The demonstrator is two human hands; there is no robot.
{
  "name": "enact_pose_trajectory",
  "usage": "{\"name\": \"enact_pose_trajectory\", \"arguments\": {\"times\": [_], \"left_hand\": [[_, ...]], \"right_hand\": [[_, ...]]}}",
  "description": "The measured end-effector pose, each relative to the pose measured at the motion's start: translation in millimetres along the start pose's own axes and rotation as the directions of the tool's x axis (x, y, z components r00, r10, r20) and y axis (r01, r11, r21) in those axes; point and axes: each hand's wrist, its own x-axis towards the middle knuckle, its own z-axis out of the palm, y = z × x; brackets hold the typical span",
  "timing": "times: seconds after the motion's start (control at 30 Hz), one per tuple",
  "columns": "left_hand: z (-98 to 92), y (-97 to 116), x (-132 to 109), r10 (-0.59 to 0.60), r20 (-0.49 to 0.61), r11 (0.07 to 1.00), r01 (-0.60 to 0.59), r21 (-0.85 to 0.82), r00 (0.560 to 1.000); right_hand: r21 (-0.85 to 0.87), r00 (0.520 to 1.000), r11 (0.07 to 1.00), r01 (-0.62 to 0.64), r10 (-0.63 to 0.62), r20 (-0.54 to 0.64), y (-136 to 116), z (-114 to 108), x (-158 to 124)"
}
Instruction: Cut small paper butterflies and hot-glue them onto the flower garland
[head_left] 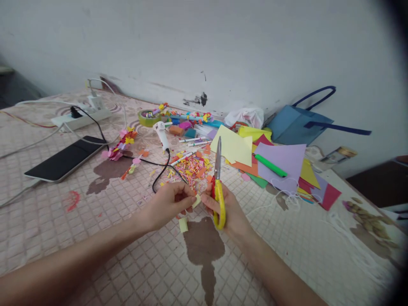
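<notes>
My left hand [168,204] pinches a small pale yellow paper piece [196,201] between thumb and fingers. My right hand [228,211] grips yellow-handled scissors [218,187], whose closed blades point up and away from me. The fingers of both hands meet at the paper piece. A second pale yellow scrap [183,225] lies on the patterned surface just below my left hand. A heap of colourful paper clippings [191,167] sits just beyond my hands.
Coloured paper sheets [280,163] with a green marker [270,165] lie at right, a blue bag [298,123] behind them. A white glue gun [162,135] trails a black cord. A tablet [65,159] and power strip [81,119] are at left.
</notes>
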Motion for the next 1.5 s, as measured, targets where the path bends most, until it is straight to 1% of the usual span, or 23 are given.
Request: {"name": "enact_pose_trajectory", "arguments": {"times": [0.1,0.2,0.33,0.4,0.47,0.53,0.6,0.7,0.77,0.93,1.0,1.07,1.2,1.3,1.5], "left_hand": [[2.8,1.6,-2.6,0.033,-0.003,0.999,-0.033,0.024,0.999],[5.1,2.4,-2.9,0.036,0.005,0.999,-0.036,0.015,0.999],[4.0,1.1,-0.7,0.006,0.02,0.998,-0.005,-0.058,1.0],[1.6,2.6,0.1,-0.004,-0.018,0.993,0.002,-0.114,1.0],[-1.3,6.3,0.4,0.001,-0.065,0.985,-0.012,-0.172,0.998],[-4.0,10.7,0.2,0.018,-0.103,0.974,-0.04,-0.221,0.994],[-6.3,14.1,-0.3,0.035,-0.147,0.964,-0.072,-0.256,0.989],[-8.8,16.3,-1.1,0.042,-0.231,0.948,-0.112,-0.299,0.972],[-9.9,16.8,-1.3,0.057,-0.275,0.934,-0.148,-0.324,0.96],[-10.6,19.1,-1.2,0.114,-0.348,0.891,-0.25,-0.378,0.931],[-10.3,20.0,-1.6,0.12,-0.375,0.881,-0.272,-0.387,0.919],[-9.8,20.2,-2.4,0.118,-0.394,0.875,-0.283,-0.393,0.911],[-8.0,19.5,-4.7,0.083,-0.396,0.845,-0.275,-0.458,0.914],[-6.2,18.1,-5.9,0.059,-0.394,0.842,-0.257,-0.474,0.917],[-2.7,14.6,-6.2,0.005,-0.385,0.831,-0.218,-0.511,0.923]], "right_hand": [[-0.034,1.0,0.999,-0.025,0.025,-0.018,-3.1,1.1,-1.6],[-0.054,0.999,0.998,-0.026,0.024,-0.037,-2.0,1.6,-2.3],[-0.02,0.996,1.0,0.01,-0.012,-0.087,0.1,2.5,-3.9],[-0.021,0.994,0.999,0.038,-0.039,-0.105,-0.3,2.0,-5.6],[-0.037,0.996,0.999,0.034,-0.037,-0.082,-0.7,0.5,-7.7],[-0.059,1.0,0.998,0.02,-0.021,-0.019,0.3,-2.0,-10.0],[-0.135,0.998,0.99,0.041,-0.036,0.043,3.2,-4.8,-12.4],[-0.342,0.989,0.932,0.121,-0.082,0.127,8.6,-7.4,-16.4],[-0.457,0.984,0.878,0.142,-0.077,0.16,10.3,-6.6,-19.7],[-0.63,0.974,0.749,0.206,-0.098,0.202,4.1,3.6,-28.6],[-0.667,0.973,0.715,0.212,-0.095,0.208,1.0,7.9,-31.0],[-0.683,0.976,0.701,0.206,-0.094,0.198,-0.4,10.6,-32.4],[-0.699,0.979,0.69,0.189,-0.076,0.19,0.7,12.6,-32.9],[-0.71,0.98,0.68,0.185,-0.073,0.185,1.6,13.8,-32.5],[-0.712,0.988,0.685,0.152,-0.088,0.126,0.6,19.6,-29.4]]}}
